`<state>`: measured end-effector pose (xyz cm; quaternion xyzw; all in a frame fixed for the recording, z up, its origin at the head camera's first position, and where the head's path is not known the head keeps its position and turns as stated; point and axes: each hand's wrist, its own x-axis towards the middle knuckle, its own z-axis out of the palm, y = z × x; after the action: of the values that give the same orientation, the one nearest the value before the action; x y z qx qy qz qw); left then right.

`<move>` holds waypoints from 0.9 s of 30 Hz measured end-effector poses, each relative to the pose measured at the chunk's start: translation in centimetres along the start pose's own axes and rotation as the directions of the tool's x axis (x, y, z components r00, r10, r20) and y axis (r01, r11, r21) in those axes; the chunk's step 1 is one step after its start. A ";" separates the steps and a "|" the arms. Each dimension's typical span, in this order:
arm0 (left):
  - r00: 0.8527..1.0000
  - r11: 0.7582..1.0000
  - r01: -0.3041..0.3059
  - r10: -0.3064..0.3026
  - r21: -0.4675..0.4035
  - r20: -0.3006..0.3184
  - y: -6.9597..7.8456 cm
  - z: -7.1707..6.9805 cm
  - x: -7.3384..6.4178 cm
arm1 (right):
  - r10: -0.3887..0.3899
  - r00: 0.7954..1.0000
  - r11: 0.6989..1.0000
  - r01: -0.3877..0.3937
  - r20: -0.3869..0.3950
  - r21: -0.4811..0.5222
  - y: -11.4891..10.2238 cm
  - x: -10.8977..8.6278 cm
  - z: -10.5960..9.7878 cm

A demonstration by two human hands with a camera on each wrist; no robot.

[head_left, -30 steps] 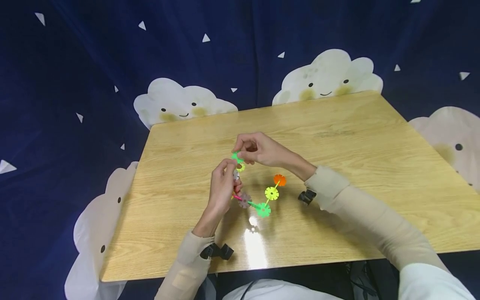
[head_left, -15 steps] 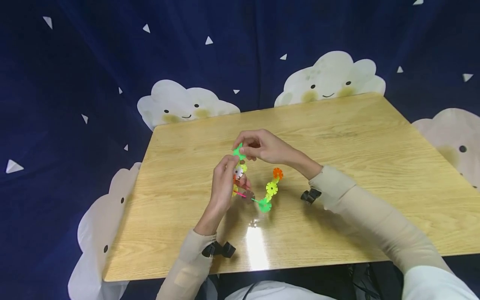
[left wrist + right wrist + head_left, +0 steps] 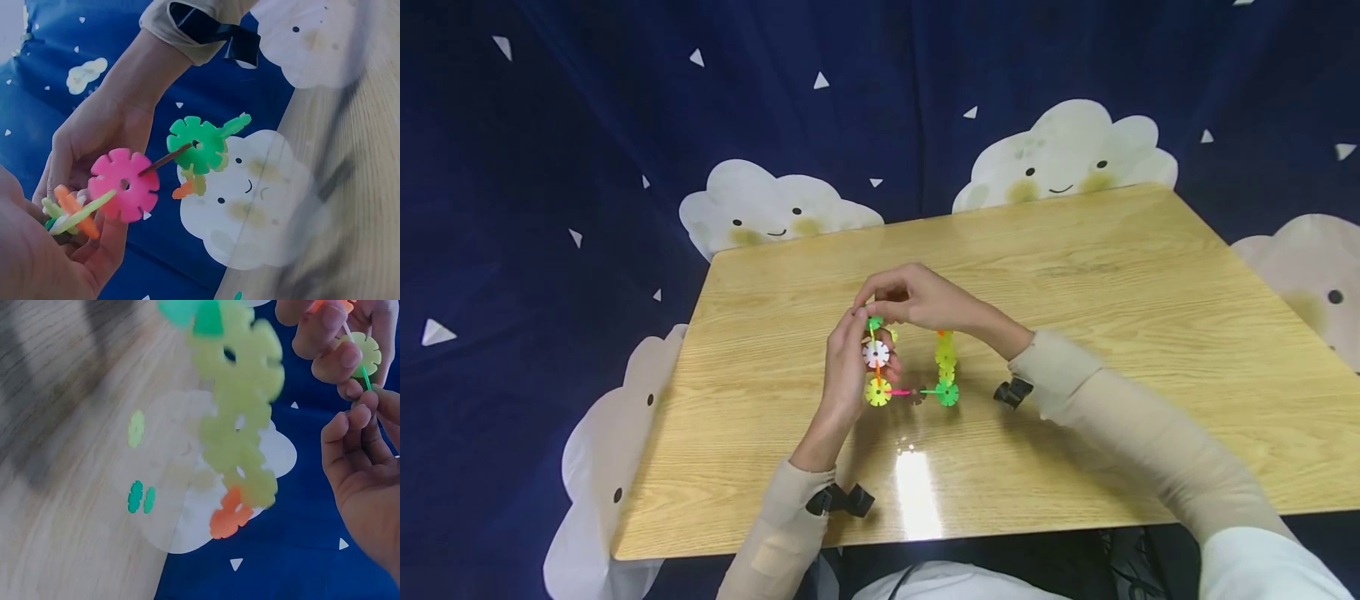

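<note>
A chain of slotted plastic discs [image 3: 878, 392] bends into a U between my hands, in yellow, white, pink, green and orange. My left hand [image 3: 844, 358] grips its left arm just beside the white disc [image 3: 876, 354]. At the top of that arm, my right hand [image 3: 917, 300] pinches a green disc [image 3: 875, 322] between thumb and fingers. In the right wrist view this green disc appears edge-on at the fingertips, joined to a yellow disc [image 3: 365, 355]. A pink disc [image 3: 125, 184] and a larger green disc [image 3: 197, 144] face the left wrist camera. The free right arm hangs with an orange disc [image 3: 231, 514] at its end.
The wooden table [image 3: 1037, 433] lies below both hands. Small green pieces [image 3: 135, 497] and a yellow-green one [image 3: 135, 429] show against the tabletop in the right wrist view. A dark blue curtain [image 3: 917, 100] with clouds stands behind the table.
The chain has turned from slanted to squared, with its lower side now level. The right hand has come down and left, closer to the left hand, over the green disc.
</note>
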<state>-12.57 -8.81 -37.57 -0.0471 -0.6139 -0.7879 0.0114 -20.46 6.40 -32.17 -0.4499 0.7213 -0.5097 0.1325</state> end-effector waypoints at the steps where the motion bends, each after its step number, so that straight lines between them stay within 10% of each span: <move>1: 1.000 1.000 0.001 -0.001 -0.013 -0.004 -0.1 0.0 0.0 | 0.006 1.000 1.000 -0.006 0.001 0.006 -0.2 0.0 0.1; 13: 1.000 1.000 -0.027 0.027 0.009 0.000 0.4 -1.0 -0.3 | 0.041 0.990 0.999 -0.042 -0.134 -0.009 3.4 0.1 -1.4; 18: 0.999 0.998 -0.038 0.037 -0.040 -0.016 0.6 -1.5 -0.3 | 0.184 0.956 0.978 -0.200 -0.228 -0.052 6.8 -0.5 -2.0; 27: 0.999 0.999 -0.037 0.036 -0.034 -0.020 0.9 -2.0 -0.1 | 0.304 0.950 0.912 -0.313 -0.075 -0.265 11.0 -0.5 -0.7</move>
<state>-12.50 -10.99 -37.21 -0.0511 -0.5992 -0.7984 0.0309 -26.24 8.07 -41.41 -0.3362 0.8487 -0.3849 0.1363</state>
